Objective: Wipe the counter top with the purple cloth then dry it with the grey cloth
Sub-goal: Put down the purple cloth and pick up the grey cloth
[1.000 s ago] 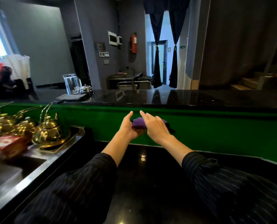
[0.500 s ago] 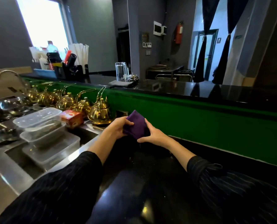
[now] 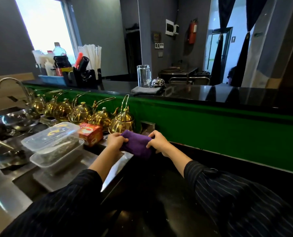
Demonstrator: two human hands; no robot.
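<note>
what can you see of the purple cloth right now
The purple cloth is a deep violet, soft, towel-like fabric, folded into a thick bundle. It is held between both hands, the left hand gripping its left end and the right hand pinching its right end, so it sags slightly in the middle. It sits just above the near edge of the black counter top, in front of the nearest brass teapot. Whether it is wet cannot be told.

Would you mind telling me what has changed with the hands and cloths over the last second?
Both hands lifted the purple cloth off the black counter and carried it left toward the steel sink side; left hand and right hand now grip its ends. The grey cloth stayed on the upper counter beside the glass.
</note>
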